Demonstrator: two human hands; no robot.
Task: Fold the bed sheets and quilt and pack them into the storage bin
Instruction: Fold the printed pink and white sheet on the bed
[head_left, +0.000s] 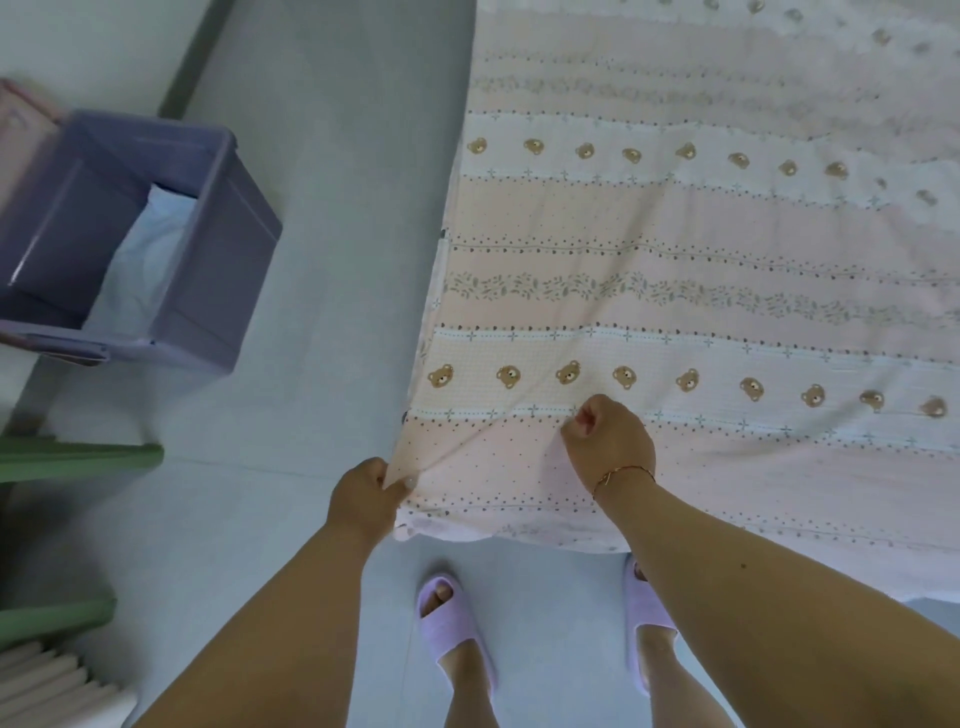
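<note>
A purple plastic storage bin (208, 249) stands open on the pale grey-blue floor (322, 260) at the left, well apart from the bedding, with a folded pale blue sheet (140, 260) lying inside it. A pink object (21, 111) shows just behind the bin, too cropped to identify. At the left edge are 2 green rails (78, 460) of some piece of furniture, and a ribbed white thing (47, 686) sits in the bottom left corner. The person's feet, in lilac slide slippers (452, 623), stand on the floor right at the near edge of the bedding.

The pink and white quilt printed with rows of teddy bear faces, dots and leaf sprigs (701, 249) lies spread flat on the floor, filling the right and upper part of the view (its far end runs out of frame). Its stripes run crosswise, and creases fan out from the near left corner.

The left hand (363, 499) pinches that near left corner, fingers and thumb curled round the edge. The right hand (608, 441), with a thin gold bracelet (623, 475) at the wrist, is closed in a fist and nips a fold of fabric a little further in from the hem.
</note>
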